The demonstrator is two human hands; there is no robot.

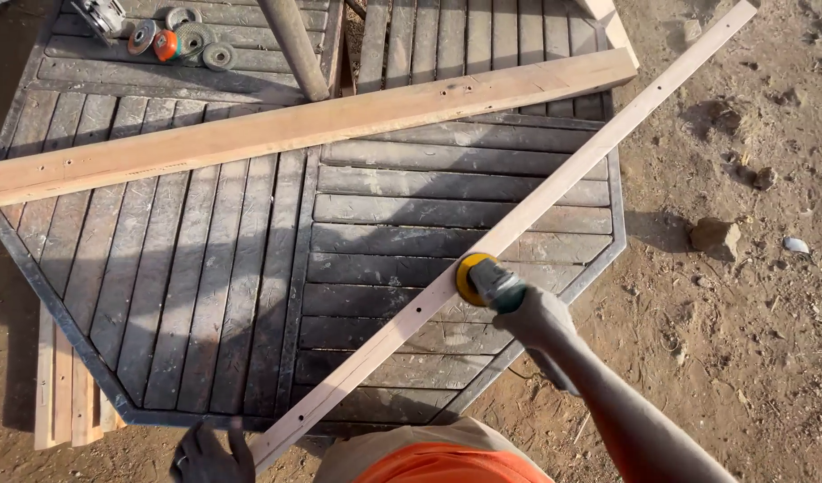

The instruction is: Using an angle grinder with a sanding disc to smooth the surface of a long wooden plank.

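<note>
While the right hand presses a power sander onto a long wooden batten, the left hand steadies that batten's near end; the rest reads as follows.

Right hand (534, 315): closed around the body of a handheld sander (493, 286), arm stretched out from the lower right.

Sander disc: the yellow pad (465, 278) sits flat against the batten's upper face, at the far tip of the tool, just beyond the gripping fingers.

Batten (518, 219): a narrow pale strip with small holes along it, running diagonally from just beside the left hand, under the sander, and away past the far right edge of the table.

Left hand (209, 456): gloved in dark fabric, at the bottom edge of view, touching the batten's near end; whether the fingers wrap it or only press on it, I cannot tell.

Table (205, 268): a dark slatted octagonal top, dusty, carrying the batten beneath both hands.

Wider plank (312, 125): lies across the table well beyond the sander, apart from the batten except near its far right end, where the two cross.

Grinding discs (183, 40): a small cluster at the far left corner, well apart from either hand.

Ground (751, 313): sandy soil with stones, to the right of the gripping arm.
</note>
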